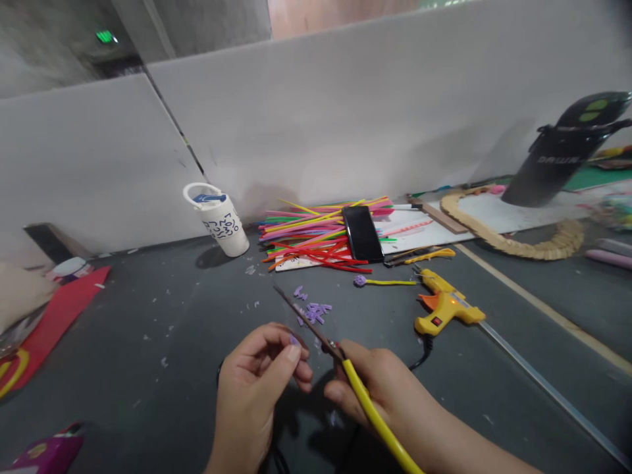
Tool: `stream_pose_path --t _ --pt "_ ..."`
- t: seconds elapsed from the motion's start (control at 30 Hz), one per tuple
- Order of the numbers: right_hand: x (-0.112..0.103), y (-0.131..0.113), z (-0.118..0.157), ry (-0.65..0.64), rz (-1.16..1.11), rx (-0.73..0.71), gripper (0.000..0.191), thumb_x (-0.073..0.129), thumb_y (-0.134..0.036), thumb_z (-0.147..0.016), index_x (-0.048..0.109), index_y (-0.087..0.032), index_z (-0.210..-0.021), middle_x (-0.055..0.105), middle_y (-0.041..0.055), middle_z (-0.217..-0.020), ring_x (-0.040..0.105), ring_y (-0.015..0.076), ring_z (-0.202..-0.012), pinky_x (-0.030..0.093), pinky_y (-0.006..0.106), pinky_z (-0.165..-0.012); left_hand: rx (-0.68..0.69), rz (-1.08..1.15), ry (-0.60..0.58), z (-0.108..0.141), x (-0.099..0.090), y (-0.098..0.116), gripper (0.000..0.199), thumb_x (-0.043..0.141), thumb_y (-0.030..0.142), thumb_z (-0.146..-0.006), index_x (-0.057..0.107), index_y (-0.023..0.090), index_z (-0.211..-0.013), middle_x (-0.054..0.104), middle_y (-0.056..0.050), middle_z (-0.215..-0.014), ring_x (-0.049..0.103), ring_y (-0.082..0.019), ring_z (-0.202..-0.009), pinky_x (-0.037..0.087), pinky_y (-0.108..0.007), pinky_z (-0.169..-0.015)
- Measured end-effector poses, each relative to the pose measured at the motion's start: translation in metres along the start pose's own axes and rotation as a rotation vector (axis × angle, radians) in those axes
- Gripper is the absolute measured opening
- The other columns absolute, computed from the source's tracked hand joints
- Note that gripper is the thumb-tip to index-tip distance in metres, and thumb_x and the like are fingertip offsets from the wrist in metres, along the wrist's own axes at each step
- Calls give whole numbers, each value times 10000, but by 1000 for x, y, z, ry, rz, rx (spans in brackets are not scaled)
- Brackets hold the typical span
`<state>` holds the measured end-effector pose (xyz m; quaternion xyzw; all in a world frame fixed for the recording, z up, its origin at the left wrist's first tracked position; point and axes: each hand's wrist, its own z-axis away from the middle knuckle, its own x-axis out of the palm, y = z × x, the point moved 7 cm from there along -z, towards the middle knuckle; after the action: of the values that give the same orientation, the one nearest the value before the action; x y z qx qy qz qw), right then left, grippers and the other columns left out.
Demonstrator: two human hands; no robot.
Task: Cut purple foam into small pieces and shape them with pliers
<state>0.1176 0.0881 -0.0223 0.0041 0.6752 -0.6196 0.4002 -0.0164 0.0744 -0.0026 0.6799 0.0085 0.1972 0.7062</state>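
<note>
Left of one yellow plastic glue gun (447,306): right hand (378,382) gripping one pair yellow-handled metal scissors (356,385); left hand (261,375) pinching one purple scrap (293,340).

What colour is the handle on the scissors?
The scissors' handle is bright yellow, seen in the head view.

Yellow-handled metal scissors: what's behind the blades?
Small lilac pieces show on both sides of the blades, on the dark grey tabletop. Whatever the blades directly cover cannot be seen.
</note>
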Motion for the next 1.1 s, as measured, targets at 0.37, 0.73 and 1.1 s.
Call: stream_pose_path --t 0.37,0.73,1.1 --pt "-12 -3 -2 131 -50 -29 184 531 -370 -766 433 -216 -745 479 -45 -616 395 113 -531 302 216 -501 47 -203 -19 -4 -6 0 11 632 171 -709 631 177 -699 628 22 -607 584 -103 -500 479 -189 -464" --pt "-22 1 -6 158 -318 46 60 521 -163 -677 486 -183 -632 451 -53 -568 404 90 -542 336 187 -503 363 -879 -369 12 34 -5 156 487 81 -727 560 196 -652 577 16 -627 554 -126 -579 432 -218 -547" --pt "-17 0 -7 12 -499 41 109 483 -237 -761 485 -189 -662 421 -74 -495 375 63 -412 299 168 -386 -391 -107 -413 6 24 -40 125 621 250 -745 650 135 -707 643 -25 -623 527 -84 -460 418 -195 -437"
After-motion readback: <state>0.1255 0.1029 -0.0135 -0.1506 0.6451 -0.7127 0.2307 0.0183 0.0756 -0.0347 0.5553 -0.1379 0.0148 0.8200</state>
